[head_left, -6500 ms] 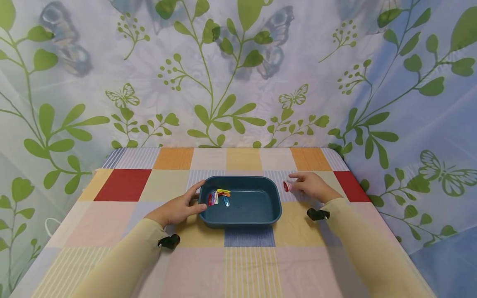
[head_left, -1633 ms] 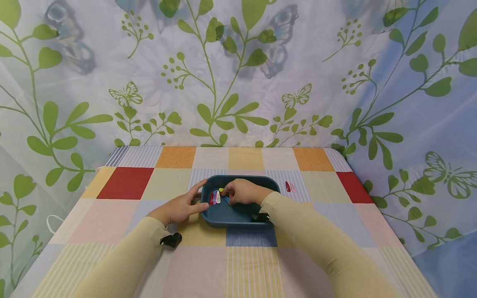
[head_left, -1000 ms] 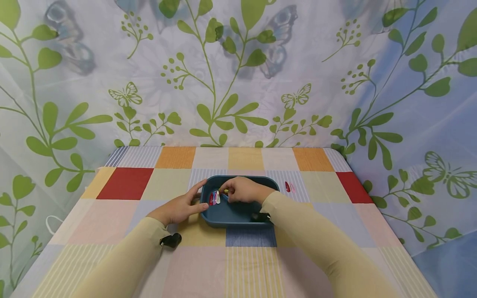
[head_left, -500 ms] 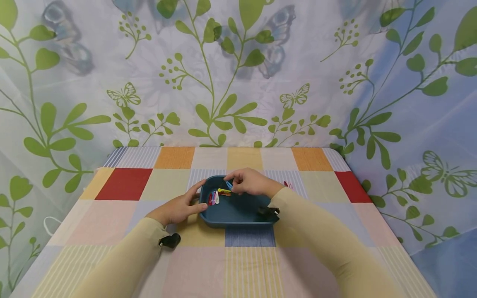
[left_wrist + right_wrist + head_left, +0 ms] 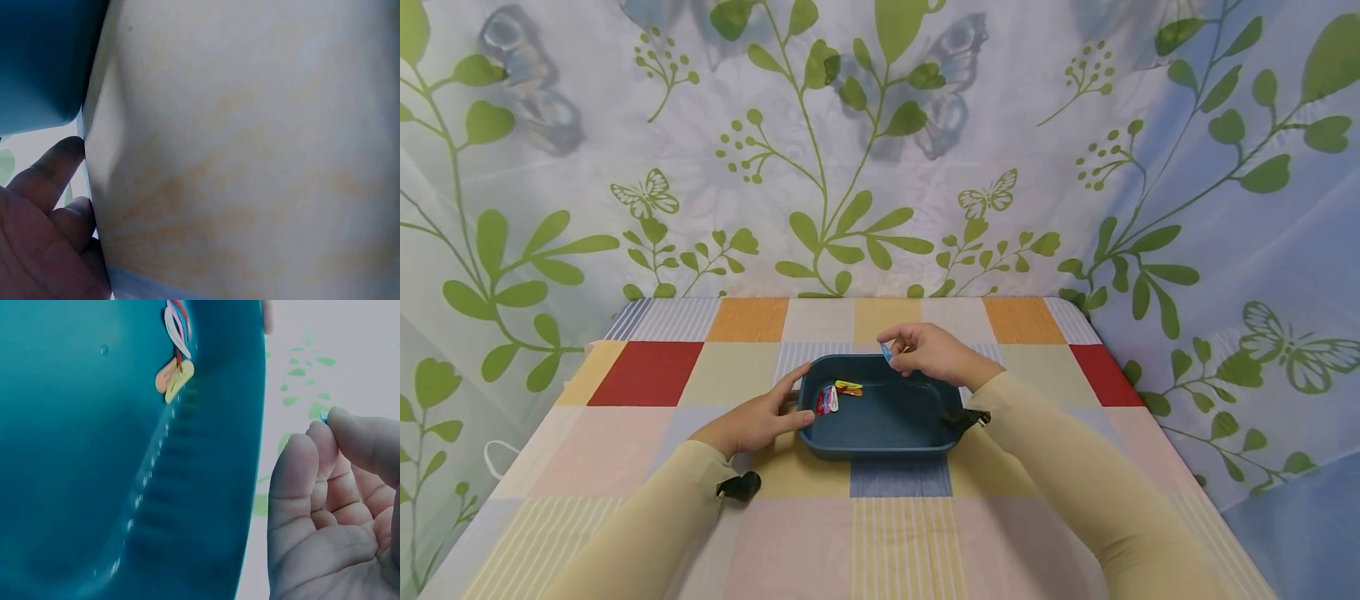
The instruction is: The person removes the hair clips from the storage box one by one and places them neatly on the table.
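Note:
Above the far rim of the dark blue tray [image 5: 887,451], my right hand [image 5: 934,353] pinches a blue hair clip [image 5: 887,353] between thumb and fingers. Only a sliver of this clip [image 5: 324,417] shows in the right wrist view. My left hand [image 5: 758,420] rests against the tray's left end, fingers spread and thumb at the rim. Inside the tray on the left lie several hair clips: red, pink, purple and white ones side by side, with a yellow clip [image 5: 848,384] and an orange clip [image 5: 853,392] by them. The red and pink clips outside the tray are hidden behind my right hand.
A patchwork cloth [image 5: 805,542] covers the table under the tray. Behind it hangs a curtain [image 5: 700,167] with green leaves and butterflies. A white cord [image 5: 496,458] loops at the table's left edge.
My right hand has taken the blue clip from the tray and lifted it up and away, past the far rim. My left hand stays at the tray's left end.

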The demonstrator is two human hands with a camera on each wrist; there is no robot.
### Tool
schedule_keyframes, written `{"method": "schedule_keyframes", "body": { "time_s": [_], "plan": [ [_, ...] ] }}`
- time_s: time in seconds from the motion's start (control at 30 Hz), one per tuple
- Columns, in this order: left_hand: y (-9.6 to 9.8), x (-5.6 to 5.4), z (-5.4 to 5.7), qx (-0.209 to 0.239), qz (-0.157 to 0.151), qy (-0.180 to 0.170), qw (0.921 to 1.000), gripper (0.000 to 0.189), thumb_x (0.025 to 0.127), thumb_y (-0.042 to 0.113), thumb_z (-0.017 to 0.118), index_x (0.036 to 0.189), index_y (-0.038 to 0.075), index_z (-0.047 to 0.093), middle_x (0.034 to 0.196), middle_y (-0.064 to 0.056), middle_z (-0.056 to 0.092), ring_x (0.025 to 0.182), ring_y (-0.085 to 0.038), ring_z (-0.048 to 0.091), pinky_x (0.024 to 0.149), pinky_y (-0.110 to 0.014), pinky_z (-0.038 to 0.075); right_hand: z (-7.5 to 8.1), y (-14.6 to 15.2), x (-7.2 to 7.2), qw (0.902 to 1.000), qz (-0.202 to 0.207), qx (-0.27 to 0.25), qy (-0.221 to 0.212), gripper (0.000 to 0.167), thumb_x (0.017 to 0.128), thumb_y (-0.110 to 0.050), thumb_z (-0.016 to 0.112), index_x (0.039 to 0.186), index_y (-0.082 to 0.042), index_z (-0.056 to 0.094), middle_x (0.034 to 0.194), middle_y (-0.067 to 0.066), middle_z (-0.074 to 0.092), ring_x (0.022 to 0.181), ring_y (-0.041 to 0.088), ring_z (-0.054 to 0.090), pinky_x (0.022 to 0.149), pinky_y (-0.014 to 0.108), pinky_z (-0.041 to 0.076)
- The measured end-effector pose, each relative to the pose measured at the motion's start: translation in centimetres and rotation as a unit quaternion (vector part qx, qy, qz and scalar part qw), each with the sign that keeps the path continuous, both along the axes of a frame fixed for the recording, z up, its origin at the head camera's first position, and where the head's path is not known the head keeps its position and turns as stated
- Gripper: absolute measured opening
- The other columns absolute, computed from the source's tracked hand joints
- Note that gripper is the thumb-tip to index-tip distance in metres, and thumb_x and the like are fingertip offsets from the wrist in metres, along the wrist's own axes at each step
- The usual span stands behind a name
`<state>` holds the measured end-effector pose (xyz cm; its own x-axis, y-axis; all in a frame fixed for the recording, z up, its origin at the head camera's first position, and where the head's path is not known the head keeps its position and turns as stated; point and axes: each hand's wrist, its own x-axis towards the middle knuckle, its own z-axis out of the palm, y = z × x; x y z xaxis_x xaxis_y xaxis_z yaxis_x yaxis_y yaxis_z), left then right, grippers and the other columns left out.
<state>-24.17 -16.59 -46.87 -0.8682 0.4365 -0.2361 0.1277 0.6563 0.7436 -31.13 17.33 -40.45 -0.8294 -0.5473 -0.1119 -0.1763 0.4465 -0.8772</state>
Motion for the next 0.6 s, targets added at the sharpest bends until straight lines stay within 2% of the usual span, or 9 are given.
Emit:
{"method": "schedule_keyframes", "body": {
  "time_s": [0.07, 0.17, 0.33, 0.5, 0.6],
  "plan": [
    [0.0, 0.0, 0.0, -0.001, 0.0, 0.0, 1.0, 0.093, 0.099, 0.063, 0.064, 0.169, 0.043, 0.007, 0.166, -0.021, 0.041, 0.153, -0.048, 0.039, 0.12, -0.074, 0.027, 0.1, 0.7, 0.0, 0.9999, -0.011, -0.007, -0.001, 0.046, 0.1, -0.005, 0.068, 0.146, -0.007, 0.06, 0.103, 0.008, 0.065, 0.097, 0.035, 0.067, 0.085, 0.036, 0.06],
    [0.0, -0.1, -0.1, -0.001, 0.006, -0.005, 1.0, 0.093, 0.098, 0.063, 0.064, 0.168, 0.044, 0.007, 0.166, -0.02, 0.041, 0.153, -0.047, 0.038, 0.121, -0.075, 0.026, 0.3, 1.8, -0.1, 0.9995, -0.025, -0.02, -0.001, 0.048, 0.1, -0.004, 0.068, 0.147, -0.008, 0.058, 0.103, 0.008, 0.066, 0.1, 0.039, 0.066, 0.084, 0.034, 0.06],
    [0.0, 0.0, -0.1, -0.003, 0.012, -0.008, 0.9999, 0.091, 0.099, 0.059, 0.065, 0.168, 0.046, 0.007, 0.166, -0.019, 0.042, 0.154, -0.047, 0.038, 0.12, -0.075, 0.026, 0.5, 3.6, -0.1, 0.9987, -0.045, -0.023, 0.009, 0.05, 0.101, -0.004, 0.067, 0.149, -0.007, 0.057, 0.101, 0.008, 0.067, 0.096, 0.035, 0.067, 0.084, 0.033, 0.06],
    [0.1, -0.1, -0.1, 0.001, 0.013, -0.012, 0.9998, 0.09, 0.1, 0.057, 0.065, 0.168, 0.046, 0.008, 0.166, -0.02, 0.042, 0.154, -0.047, 0.037, 0.12, -0.076, 0.025, 0.6, 5.5, -0.3, 0.9976, -0.067, -0.015, 0.012, 0.048, 0.101, -0.006, 0.067, 0.149, -0.008, 0.057, 0.102, 0.011, 0.067, 0.098, 0.038, 0.067, 0.086, 0.036, 0.061],
    [0.2, -0.1, -0.2, 0.002, 0.011, -0.012, 0.9999, 0.09, 0.1, 0.058, 0.065, 0.168, 0.045, 0.008, 0.166, -0.02, 0.041, 0.154, -0.048, 0.037, 0.12, -0.076, 0.025, 0.5, 6.7, -0.4, 0.9966, -0.08, -0.008, 0.02, 0.048, 0.101, -0.006, 0.067, 0.148, -0.006, 0.056, 0.102, 0.012, 0.067, 0.095, 0.036, 0.068, 0.084, 0.033, 0.061]
  ]
}}
